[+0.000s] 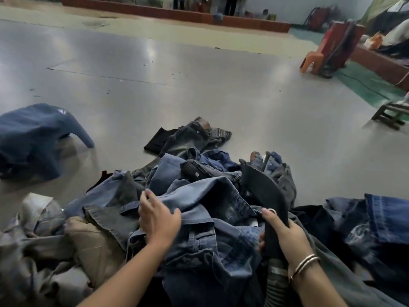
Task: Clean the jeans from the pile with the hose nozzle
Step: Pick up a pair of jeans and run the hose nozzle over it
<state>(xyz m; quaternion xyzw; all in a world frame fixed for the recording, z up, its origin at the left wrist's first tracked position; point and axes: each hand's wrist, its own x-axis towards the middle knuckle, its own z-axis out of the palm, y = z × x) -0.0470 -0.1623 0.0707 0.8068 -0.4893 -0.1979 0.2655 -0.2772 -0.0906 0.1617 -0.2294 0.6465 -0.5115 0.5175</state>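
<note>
A heap of rumpled denim jeans (199,196) lies at the near edge of a glossy grey floor (199,80). The left hand (158,220) rests on blue denim with loosely spread fingers; the right hand (285,235) grips a dark, flat-mouthed hose nozzle (263,191) on ribbed hose (277,282).
</note>
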